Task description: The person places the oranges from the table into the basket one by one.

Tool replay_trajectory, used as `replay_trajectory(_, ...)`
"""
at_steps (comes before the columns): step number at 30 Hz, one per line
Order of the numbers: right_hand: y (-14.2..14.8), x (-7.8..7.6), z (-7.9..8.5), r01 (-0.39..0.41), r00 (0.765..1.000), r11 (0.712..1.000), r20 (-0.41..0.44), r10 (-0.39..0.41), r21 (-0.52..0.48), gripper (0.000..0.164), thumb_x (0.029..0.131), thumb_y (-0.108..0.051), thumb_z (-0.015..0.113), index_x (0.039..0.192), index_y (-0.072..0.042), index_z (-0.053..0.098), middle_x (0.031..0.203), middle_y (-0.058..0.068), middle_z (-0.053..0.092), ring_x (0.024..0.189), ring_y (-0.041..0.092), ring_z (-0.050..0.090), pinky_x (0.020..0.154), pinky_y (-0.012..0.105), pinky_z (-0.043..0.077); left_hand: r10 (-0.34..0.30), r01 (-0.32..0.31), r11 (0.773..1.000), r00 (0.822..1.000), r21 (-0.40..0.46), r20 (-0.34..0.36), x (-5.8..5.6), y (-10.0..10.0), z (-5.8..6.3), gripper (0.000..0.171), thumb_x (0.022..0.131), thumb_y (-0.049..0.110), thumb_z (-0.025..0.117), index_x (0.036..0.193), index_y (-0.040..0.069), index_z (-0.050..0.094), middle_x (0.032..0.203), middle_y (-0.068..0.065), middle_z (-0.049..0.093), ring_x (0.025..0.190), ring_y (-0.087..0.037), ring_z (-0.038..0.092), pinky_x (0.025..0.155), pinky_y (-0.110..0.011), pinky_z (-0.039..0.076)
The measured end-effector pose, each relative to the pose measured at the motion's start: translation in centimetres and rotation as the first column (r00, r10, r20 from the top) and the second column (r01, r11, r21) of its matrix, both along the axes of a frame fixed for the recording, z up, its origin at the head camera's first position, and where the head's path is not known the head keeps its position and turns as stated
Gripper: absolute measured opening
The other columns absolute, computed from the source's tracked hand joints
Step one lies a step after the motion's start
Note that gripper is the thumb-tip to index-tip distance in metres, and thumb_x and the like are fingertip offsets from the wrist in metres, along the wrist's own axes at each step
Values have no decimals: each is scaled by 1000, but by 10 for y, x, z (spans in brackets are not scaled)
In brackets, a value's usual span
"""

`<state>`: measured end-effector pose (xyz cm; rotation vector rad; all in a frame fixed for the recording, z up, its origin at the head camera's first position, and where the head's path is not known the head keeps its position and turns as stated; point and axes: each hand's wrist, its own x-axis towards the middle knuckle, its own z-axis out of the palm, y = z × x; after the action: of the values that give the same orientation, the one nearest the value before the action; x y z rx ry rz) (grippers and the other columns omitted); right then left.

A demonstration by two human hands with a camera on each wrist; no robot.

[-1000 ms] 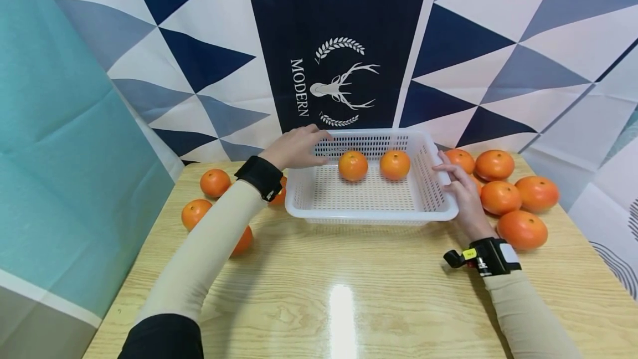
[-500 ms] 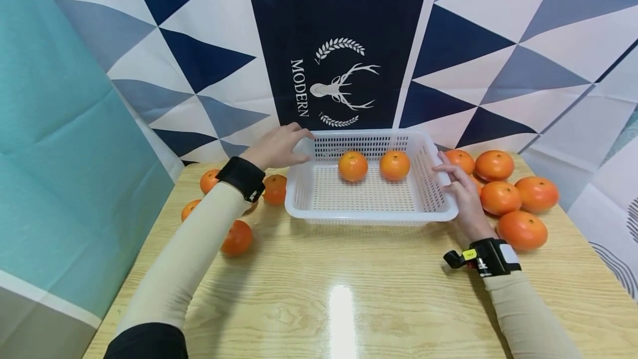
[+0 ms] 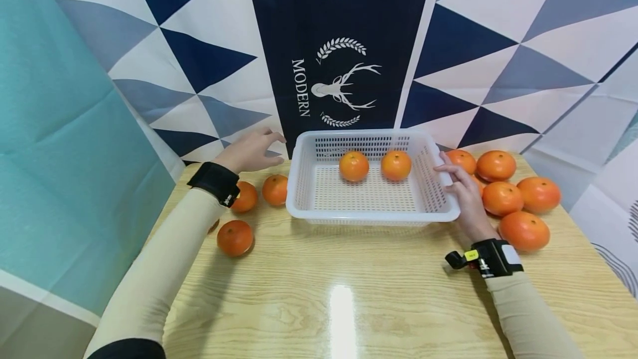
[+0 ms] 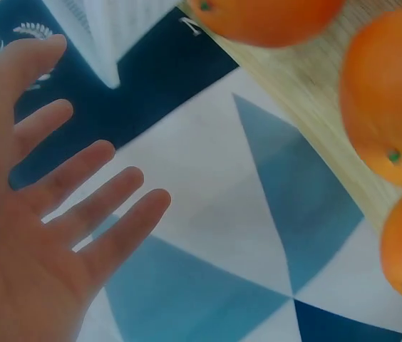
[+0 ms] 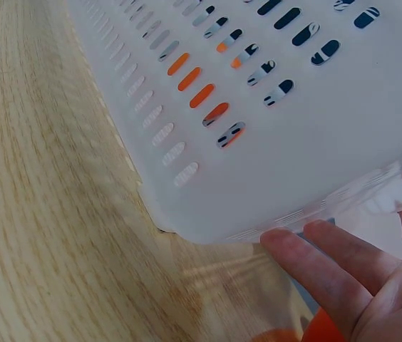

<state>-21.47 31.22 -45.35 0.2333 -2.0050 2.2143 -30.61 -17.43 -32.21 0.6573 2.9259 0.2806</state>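
Observation:
A white plastic basket (image 3: pixel 371 216) with slotted walls stands on the table, two oranges (image 3: pixel 354 166) lying apart on its floor. My left hand (image 3: pixel 251 151) is held above the table left of the basket, fingers spread and nothing in the palm; the left wrist view shows the same bare hand (image 4: pixel 51 214). Below it lie several loose oranges (image 3: pixel 235 238), partly hidden by the wrist and sleeve. My right hand (image 3: pixel 463 198) holds the basket's right rim, fingers hooked over it. In the right wrist view, fingertips (image 5: pixel 286 246) touch the outer wall.
Several more oranges (image 3: pixel 502 198) cluster at the right, close beside my right hand. A patterned cloth (image 3: pixel 344 43) hangs behind the table's back edge, and a teal cloth (image 3: pixel 65 126) hangs on the left. The wooden table (image 3: pixel 299 281) stretches in front of the basket.
My left hand has moved left, from over the basket's left rim to above the loose oranges. More of those oranges show beside the basket. The right hand and basket have stayed put.

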Motion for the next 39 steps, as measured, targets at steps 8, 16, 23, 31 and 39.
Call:
replay_trajectory(8, 3, 1, 0, -8, 1000, 1000, -1, 8, 18, 51, 101, 9, 37, 129, -17, 72, 192, 10, 16, 181, 27, 8, 120, 10, 38, -5, 5, 1000, 1000, -14, -4, 7, -16, -3, 54, 107, 33, 76, 154, 10, 65, 162, -25, 58, 142, -43, 61, 124, -59, 53)
replay_trajectory(16, 3, 3, -2, 0, 1000, 1000, 12, -1, 15, 52, 101, 8, 37, 128, -20, 72, 192, 12, 14, 180, 32, 6, 119, 11, 38, -15, 16, 1000, 999, -22, 51, 8, -10, -6, 56, 105, 32, 76, 156, 12, 63, 160, -25, 60, 138, -42, 62, 123, -59, 54)
replay_trajectory(23, 0, 3, -2, 0, 1000, 1000, 9, 0, 25, 52, 102, 7, 36, 130, -18, 71, 192, 13, 13, 180, 31, 7, 122, 12, 36, -4, 14, 998, 988, -60, 155, 11, -5, -13, 65, 104, 39, 76, 163, 16, 58, 168, -25, 54, 146, -46, 57, 127, -67, 48)
replay_trajectory(31, 1, 3, 0, -11, 1000, 999, 1, 11, 46, 48, 103, 6, 37, 131, -14, 69, 192, 11, 15, 181, 31, 6, 117, 9, 39, -40, 56, 997, 971, -62, 236, 11, -4, -26, 78, 101, 45, 79, 168, 15, 52, 180, -24, 41, 165, -50, 42, 135, -73, 34)
replay_trajectory(39, 1, 3, -1, -16, 1000, 999, 10, 15, 40, 47, 103, 5, 36, 132, -14, 68, 192, 9, 15, 181, 33, 4, 119, 10, 39, -35, 53, 997, 962, -59, 273, 11, 2, -38, 83, 98, 49, 81, 169, 18, 51, 182, -21, 39, 168, -51, 37, 137, -75, 28)
